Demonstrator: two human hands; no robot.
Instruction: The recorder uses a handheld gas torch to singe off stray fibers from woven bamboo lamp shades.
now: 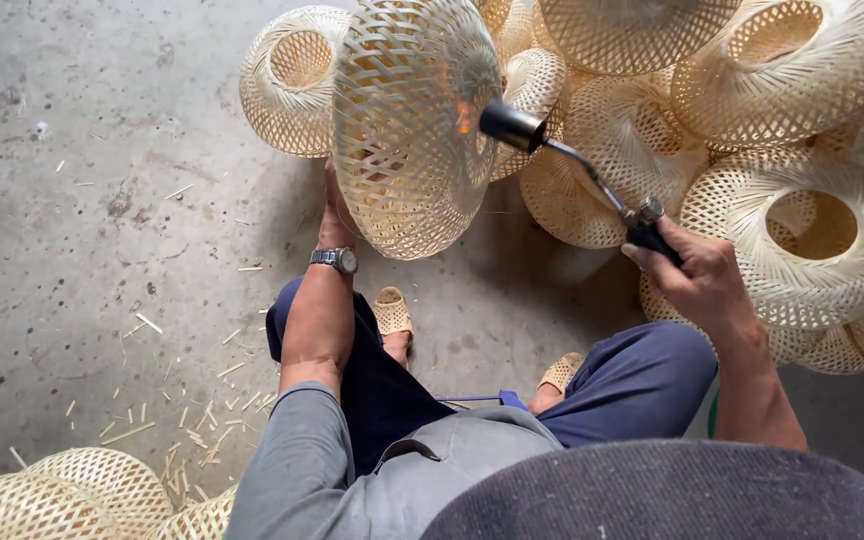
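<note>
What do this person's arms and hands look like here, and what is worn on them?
Both hands are bare, no gloves. The left hand has a silver metal wristwatch at the wrist, and a grey sleeve ends near the elbow. The right hand and forearm show no watch or jewellery.

We note a woven bamboo lampshade, pale straw colour, open lattice weave, domed and rounded, held on edge off the concrete at about 11 o'clock in the view. At its 3 o'clock side we see a handheld gas torch: black nozzle against the weave, small orange flame showing, thin bent metal tube running toward 4 o'clock to a dark grip.
</note>
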